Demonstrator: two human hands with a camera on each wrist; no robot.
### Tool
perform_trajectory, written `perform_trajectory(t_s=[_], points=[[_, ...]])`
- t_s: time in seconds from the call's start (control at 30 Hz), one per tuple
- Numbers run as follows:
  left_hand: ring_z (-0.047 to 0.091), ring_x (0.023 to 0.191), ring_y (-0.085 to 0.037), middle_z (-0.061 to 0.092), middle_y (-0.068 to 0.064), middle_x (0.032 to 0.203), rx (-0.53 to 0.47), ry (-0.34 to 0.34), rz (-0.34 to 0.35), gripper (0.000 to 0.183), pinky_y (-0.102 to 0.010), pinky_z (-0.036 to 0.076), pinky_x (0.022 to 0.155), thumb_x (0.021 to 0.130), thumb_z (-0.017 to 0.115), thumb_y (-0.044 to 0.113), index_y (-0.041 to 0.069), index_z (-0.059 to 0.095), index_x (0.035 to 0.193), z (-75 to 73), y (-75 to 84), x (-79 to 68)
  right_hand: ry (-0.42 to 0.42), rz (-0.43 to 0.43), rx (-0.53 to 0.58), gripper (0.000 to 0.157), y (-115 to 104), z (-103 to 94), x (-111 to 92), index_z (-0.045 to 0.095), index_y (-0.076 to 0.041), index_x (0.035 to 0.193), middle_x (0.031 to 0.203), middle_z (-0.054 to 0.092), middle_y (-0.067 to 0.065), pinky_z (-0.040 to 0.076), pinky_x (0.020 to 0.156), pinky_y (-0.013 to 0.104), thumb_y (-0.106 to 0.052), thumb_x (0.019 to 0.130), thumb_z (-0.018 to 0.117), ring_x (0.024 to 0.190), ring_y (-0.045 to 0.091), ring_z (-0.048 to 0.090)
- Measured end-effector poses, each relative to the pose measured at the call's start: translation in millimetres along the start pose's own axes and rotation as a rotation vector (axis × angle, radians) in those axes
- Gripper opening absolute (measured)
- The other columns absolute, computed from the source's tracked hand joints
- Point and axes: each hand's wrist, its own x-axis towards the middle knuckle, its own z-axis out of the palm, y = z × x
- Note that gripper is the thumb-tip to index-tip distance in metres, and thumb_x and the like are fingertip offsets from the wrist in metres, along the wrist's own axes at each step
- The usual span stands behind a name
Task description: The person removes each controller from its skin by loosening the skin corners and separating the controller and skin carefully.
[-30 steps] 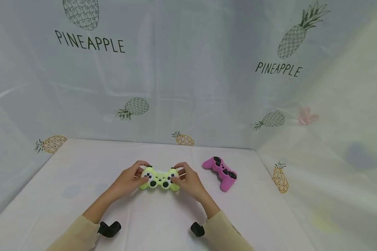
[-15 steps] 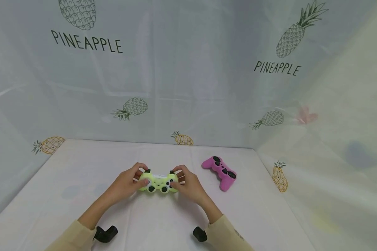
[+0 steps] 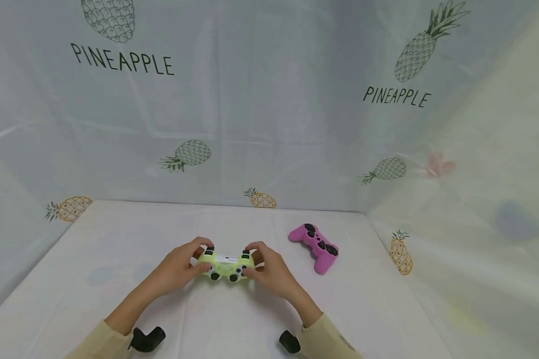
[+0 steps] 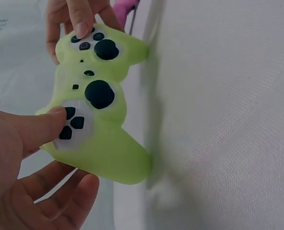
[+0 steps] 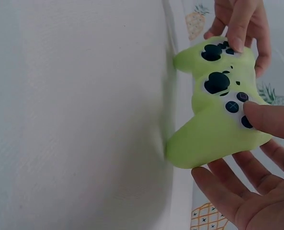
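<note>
A light green game controller point(image 3: 226, 268) with black sticks and buttons is held between both hands above the middle of the white table. My left hand point(image 3: 178, 267) grips its left end, thumb on the direction pad in the left wrist view, index finger at the top edge. At the other end my right hand point(image 3: 271, 269) grips it, the thumb over the round buttons in the right wrist view. The top edge tilts up toward the head camera, showing the black shoulder buttons. In both wrist views the handle ends hang close to the tabletop; I cannot tell whether they touch.
To the right lies a pink game controller point(image 3: 315, 247) with black buttons, turned at an angle on the white table point(image 3: 341, 309). A pineapple-printed sheet point(image 3: 269, 99) rises behind the table and along its sides. Black wrist cameras point(image 3: 147, 339) sit at both sleeves.
Both hands have lowered slightly toward me. The green controller has tipped in them, so its top edge and shoulder buttons now show more. The pink controller stays put.
</note>
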Motion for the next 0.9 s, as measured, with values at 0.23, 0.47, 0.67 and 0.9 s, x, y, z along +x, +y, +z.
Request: perform_trajectory(t_s=[0.23, 0.47, 0.67, 0.9], points=[[0.062, 0.088, -0.013, 0.072, -0.003, 0.118, 0.033, -0.002, 0.027, 0.045, -0.03, 0.051, 0.074, 0.099, 0.077, 0.017, 0.022, 0.057, 0.139, -0.7, -0.2, -2.5, -0.028, -0.04, -0.008, 0.047, -4.9, 0.5, -6.3, 0.057, -0.013, 0.132, 0.106, 0.069, 0.006, 0.061, 0.089, 0.035, -0.011, 0.093, 0.084, 0.1, 0.021, 0.071], [0.061, 0.103, -0.018, 0.069, -0.002, 0.125, 0.043, 0.021, 0.114, 0.045, -0.028, 0.051, 0.074, 0.098, 0.076, 0.009, 0.019, 0.059, 0.139, -3.7, 3.0, -1.8, -0.01, -0.047, -0.027, 0.051, -7.7, 3.9, -7.9, 0.057, -0.014, 0.13, 0.103, 0.068, 0.003, 0.059, 0.085, 0.025, -0.01, 0.089, 0.087, 0.095, 0.018, 0.07], [0.061, 0.101, -0.018, 0.067, -0.004, 0.126, 0.013, -0.015, 0.152, 0.048, -0.027, 0.053, 0.071, 0.095, 0.078, 0.005, 0.017, 0.059, 0.138, -6.4, 1.6, -2.5, 0.006, -0.046, -0.098, 0.051, -9.4, 10.0, -10.4, 0.058, -0.017, 0.125, 0.101, 0.066, -0.002, 0.059, 0.083, 0.024, -0.011, 0.086, 0.09, 0.093, 0.012, 0.066], [0.063, 0.089, -0.017, 0.066, -0.006, 0.129, -0.035, -0.092, 0.137, 0.053, -0.027, 0.056, 0.069, 0.093, 0.084, 0.013, 0.017, 0.058, 0.139, -9.0, -3.3, -1.5, 0.028, -0.067, -0.167, 0.052, -14.3, 13.1, -14.4, 0.059, -0.017, 0.123, 0.1, 0.065, -0.001, 0.058, 0.081, 0.025, -0.011, 0.084, 0.092, 0.093, 0.015, 0.064]])
